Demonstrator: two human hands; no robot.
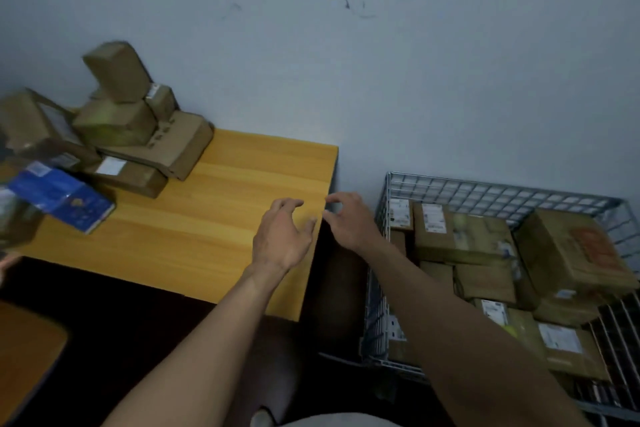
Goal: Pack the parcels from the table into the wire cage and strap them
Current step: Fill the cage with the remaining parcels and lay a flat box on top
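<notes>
Both hands are empty. The left hand (282, 239) hovers over the right end of the yellow surface (242, 191) with fingers spread and loosely curled. The right hand (348, 224) hangs just past the surface's corner, fingers likewise relaxed and gripping nothing.

The step in hand looks like fetching the next parcel. A heap of brown parcels (145, 135) waits at the far left of the surface against the wall (346, 62), well apart from either hand. The next move therefore calls for a reach leftward across the wood and a grip on one of the upper boxes. The heap is stacked unevenly, and a pull from low down could topple it.

A blue box (60, 199) lies near the left edge in front of the heap, blurred. The wire cage (485, 189) stands just right of the surface, already holding many packed parcels (460, 236) set close together. No strap is visible. Room inside looks tight, so the next parcel will probably have to go on top.
</notes>
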